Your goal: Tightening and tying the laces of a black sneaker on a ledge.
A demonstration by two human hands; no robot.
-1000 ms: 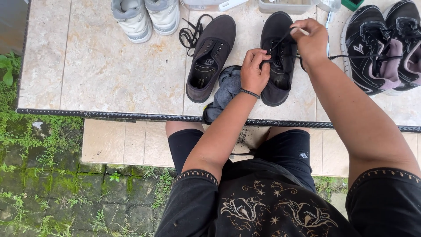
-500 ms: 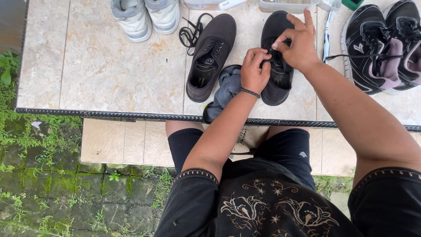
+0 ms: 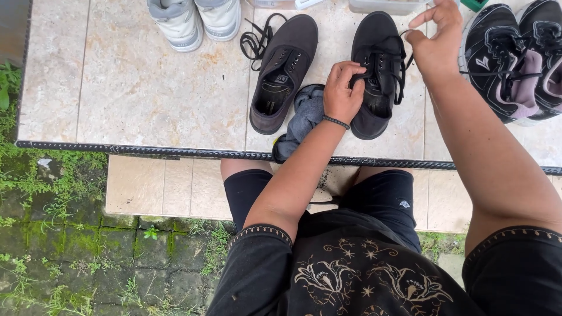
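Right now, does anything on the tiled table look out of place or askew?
Yes: the left black shoe has no lace; its loose black lace lies bunched beside its toe. A grey cloth hangs over the table edge.

Soft, even daylight; faint shadows; sharp focus; no glare; slight edge distortion.

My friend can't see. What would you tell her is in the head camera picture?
A person's left hand steadies a black shoe on a tiled table while the right hand pulls its black lace. Another black shoe, grey sneakers and black-and-pink sneakers sit nearby.
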